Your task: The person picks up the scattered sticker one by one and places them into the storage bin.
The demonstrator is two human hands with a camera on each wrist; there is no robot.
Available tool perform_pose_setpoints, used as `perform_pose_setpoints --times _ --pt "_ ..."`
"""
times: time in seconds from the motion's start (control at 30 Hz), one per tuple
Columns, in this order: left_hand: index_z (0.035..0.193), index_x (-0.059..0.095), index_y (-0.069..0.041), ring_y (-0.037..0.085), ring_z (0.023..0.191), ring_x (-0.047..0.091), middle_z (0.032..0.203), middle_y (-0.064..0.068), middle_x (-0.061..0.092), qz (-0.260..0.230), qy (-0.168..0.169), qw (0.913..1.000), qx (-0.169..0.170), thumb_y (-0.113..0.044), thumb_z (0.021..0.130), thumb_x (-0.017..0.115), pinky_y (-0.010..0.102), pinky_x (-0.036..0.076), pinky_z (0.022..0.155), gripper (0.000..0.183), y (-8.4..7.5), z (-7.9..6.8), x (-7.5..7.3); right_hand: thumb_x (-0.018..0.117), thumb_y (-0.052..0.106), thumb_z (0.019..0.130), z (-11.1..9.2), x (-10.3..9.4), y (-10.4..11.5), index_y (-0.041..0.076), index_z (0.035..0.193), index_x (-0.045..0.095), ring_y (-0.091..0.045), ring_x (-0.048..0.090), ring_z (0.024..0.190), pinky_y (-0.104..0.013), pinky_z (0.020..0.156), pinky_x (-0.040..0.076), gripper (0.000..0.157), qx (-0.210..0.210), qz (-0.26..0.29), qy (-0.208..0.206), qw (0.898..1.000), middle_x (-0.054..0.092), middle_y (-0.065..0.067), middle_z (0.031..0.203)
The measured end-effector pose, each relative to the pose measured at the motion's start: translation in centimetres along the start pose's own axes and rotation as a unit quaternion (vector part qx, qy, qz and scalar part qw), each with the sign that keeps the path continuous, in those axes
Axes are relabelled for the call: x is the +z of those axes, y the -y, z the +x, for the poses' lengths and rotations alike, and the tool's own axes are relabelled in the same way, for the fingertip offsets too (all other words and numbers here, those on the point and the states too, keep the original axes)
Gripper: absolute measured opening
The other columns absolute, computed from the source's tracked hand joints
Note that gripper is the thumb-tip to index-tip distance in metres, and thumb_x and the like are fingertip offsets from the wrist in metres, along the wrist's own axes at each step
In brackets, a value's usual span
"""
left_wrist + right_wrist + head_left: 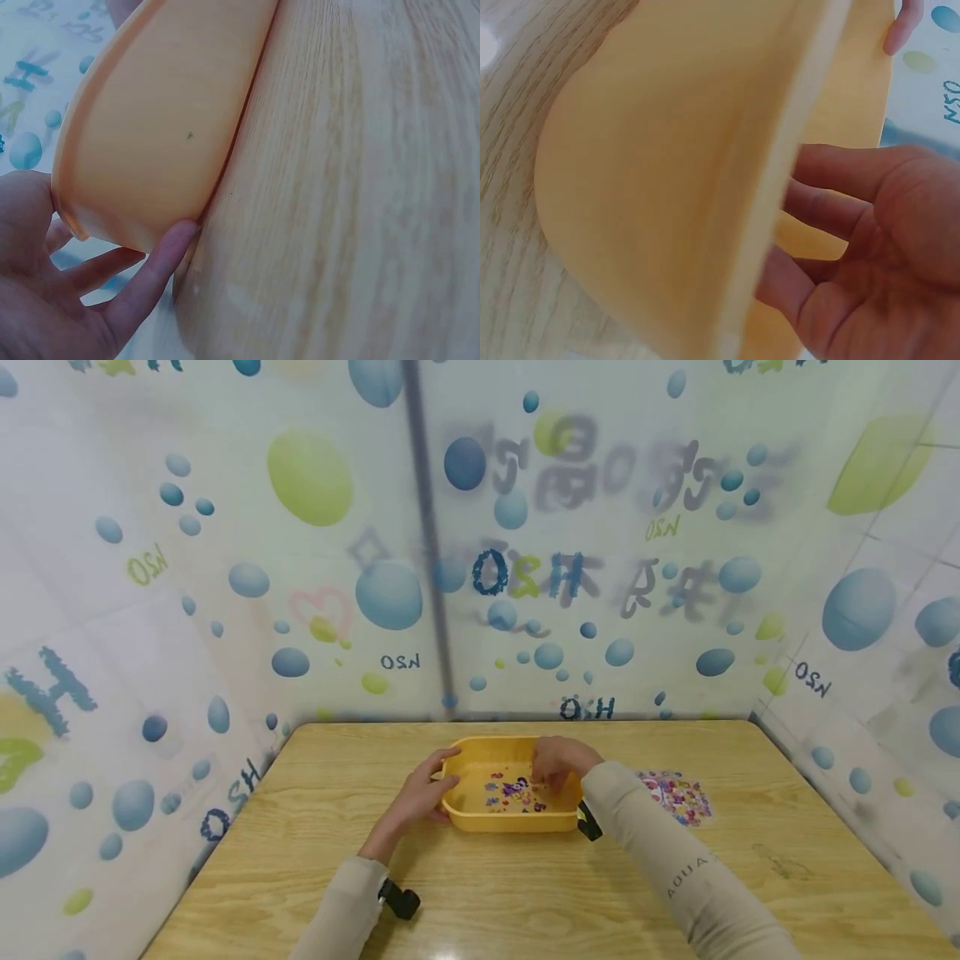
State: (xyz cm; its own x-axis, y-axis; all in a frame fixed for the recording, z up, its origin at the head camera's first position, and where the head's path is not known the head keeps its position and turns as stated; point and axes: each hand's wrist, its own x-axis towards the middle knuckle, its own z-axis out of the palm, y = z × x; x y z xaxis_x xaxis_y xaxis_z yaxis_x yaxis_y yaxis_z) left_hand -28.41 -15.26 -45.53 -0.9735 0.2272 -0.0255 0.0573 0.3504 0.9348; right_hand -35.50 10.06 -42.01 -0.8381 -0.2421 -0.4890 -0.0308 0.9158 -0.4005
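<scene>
A yellow plastic basin (517, 823) with rounded corners sits on the wooden table. Small colourful pieces (516, 789), mostly purple, blue and red, lie scattered on its floor. My left hand (417, 795) holds the basin's left end, thumb over the rim and fingers along the outer wall; in the left wrist view a fingertip (178, 234) touches the wall low down, near the table. The right hand (558, 762) reaches over the right end into the basin, fingers pointing down beside the pieces. From the right wrist, the basin wall hides those fingertips, and I cannot tell whether they pinch a piece.
A flat patch of small, mostly pink and red pieces (682, 797) lies on the table (480, 893) right of the basin, partly behind the right sleeve. Patterned curtains (510, 635) hang along the table's back and sides. Both wrists wear black camera straps.
</scene>
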Motion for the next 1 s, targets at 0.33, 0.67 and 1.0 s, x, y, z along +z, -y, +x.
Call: perform_pose_setpoints --times 0.33,0.67,1.0 --pt "0.143 0.043 -0.027 0.031 0.094 0.065 0.144 0.019 0.041 0.006 -0.007 1.0000 0.003 -0.019 0.097 0.055 0.045 0.059 0.050 0.048 2.0 1.3 0.1 0.067 0.019 0.088 -0.6 0.1 -0.2 0.009 0.097 0.064 -0.028 0.068 0.079 -0.036 0.075 0.060 0.014 0.008 0.001 -0.026 1.000 0.065 -0.015 0.093" --pt "0.144 0.042 -0.026 0.034 0.091 0.065 0.144 0.019 0.042 0.004 -0.005 1.0000 -0.001 -0.019 0.098 0.055 0.048 0.059 0.053 0.049 1.8 1.2 0.1 0.066 0.026 0.091 -2.8 -1.8 -1.7 0.008 0.107 0.066 -0.022 0.066 0.071 -0.030 0.065 0.061 0.025 -0.069 0.025 -0.060 0.996 0.065 -0.011 0.086" --pt "0.145 0.042 -0.023 0.034 0.092 0.065 0.145 0.022 0.040 0.010 -0.009 0.9999 0.000 -0.019 0.097 0.056 0.050 0.059 0.053 0.050 1.7 1.2 0.0 0.061 0.029 0.094 -6.5 -4.0 -6.0 0.006 0.106 0.068 -0.021 0.066 0.072 -0.031 0.064 0.059 0.027 -0.149 0.068 -0.125 0.979 0.067 -0.013 0.092"
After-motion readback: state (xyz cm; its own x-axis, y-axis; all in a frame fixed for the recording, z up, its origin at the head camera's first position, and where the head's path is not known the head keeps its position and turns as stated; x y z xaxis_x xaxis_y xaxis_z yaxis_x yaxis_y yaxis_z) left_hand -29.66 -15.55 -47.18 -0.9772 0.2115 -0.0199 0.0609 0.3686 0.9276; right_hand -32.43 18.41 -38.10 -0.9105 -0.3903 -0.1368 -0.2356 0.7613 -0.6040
